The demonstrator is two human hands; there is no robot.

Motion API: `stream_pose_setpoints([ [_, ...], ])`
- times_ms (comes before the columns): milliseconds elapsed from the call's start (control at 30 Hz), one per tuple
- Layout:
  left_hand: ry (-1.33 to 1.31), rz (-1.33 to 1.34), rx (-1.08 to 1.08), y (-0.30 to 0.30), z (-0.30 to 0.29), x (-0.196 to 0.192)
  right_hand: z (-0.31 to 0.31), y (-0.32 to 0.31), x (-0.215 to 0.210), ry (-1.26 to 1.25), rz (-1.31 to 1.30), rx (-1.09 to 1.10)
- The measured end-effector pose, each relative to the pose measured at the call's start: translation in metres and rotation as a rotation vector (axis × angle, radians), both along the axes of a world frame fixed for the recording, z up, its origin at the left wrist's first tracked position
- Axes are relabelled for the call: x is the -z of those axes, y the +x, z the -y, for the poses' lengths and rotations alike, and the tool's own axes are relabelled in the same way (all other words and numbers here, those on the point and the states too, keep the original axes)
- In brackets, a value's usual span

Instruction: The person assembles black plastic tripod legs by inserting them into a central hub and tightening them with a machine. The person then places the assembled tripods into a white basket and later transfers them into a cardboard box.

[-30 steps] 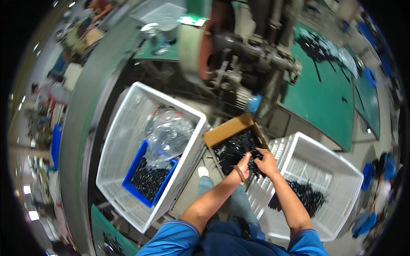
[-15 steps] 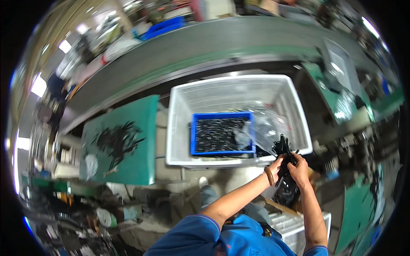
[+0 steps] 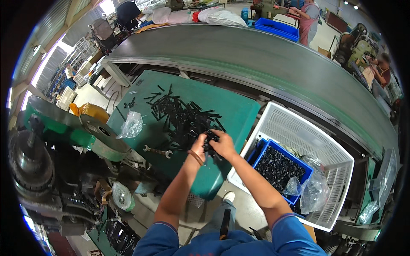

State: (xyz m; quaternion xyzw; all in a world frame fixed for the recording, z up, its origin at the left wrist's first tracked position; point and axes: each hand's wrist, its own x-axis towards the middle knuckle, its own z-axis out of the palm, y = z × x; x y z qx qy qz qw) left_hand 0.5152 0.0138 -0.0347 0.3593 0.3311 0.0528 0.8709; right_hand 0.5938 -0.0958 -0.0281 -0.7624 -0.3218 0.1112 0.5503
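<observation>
My left hand (image 3: 199, 146) and my right hand (image 3: 223, 144) are close together over the near right part of a green table (image 3: 232, 104). Between them they grip a bunch of slim black strips (image 3: 209, 146), with fingers wrapped round it from both sides. Just beyond my hands, a loose heap of similar black strips (image 3: 177, 113) lies spread over the tabletop. A metal open-ended wrench (image 3: 157, 151) rests to the left of my left hand, and a crumpled clear plastic bag (image 3: 131, 125) lies farther left.
To the right stands a white perforated crate (image 3: 341, 170) holding a blue bin (image 3: 282, 147) of small black pieces and clear plastic bags (image 3: 315, 194). A conveyor belt (image 3: 239, 47) crosses behind the table. Green machinery (image 3: 64, 123) is at left; other people work farther back.
My view has turned left. Both hands, with the bunch of black strips in them, have moved from beside the white crate to over the green table.
</observation>
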Motion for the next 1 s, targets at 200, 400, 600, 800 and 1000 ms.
stream_pose_setpoints([
  [200, 0.471, -0.582, -0.113, 0.019, -0.108, 0.030, -0.097, 0.008, 0.060, -0.256, -0.061, -0.134],
  [400, 0.921, -0.735, 0.320, 0.013, -0.161, 0.011, -0.090, -0.001, 0.018, -0.459, -0.044, -0.387],
  [600, 1.675, -0.452, -0.129, 0.004, -0.119, -0.027, 0.078, -0.052, -0.006, 0.148, -0.055, -0.186],
  [800, 1.878, 0.515, -0.100, 0.007, 0.267, -0.014, 0.441, -0.197, 0.163, -0.154, -0.375, 0.664],
  [1000, 1.086, 0.788, 1.296, -0.148, 0.652, 0.117, 0.729, -0.393, 0.237, -0.632, -0.928, 1.318],
])
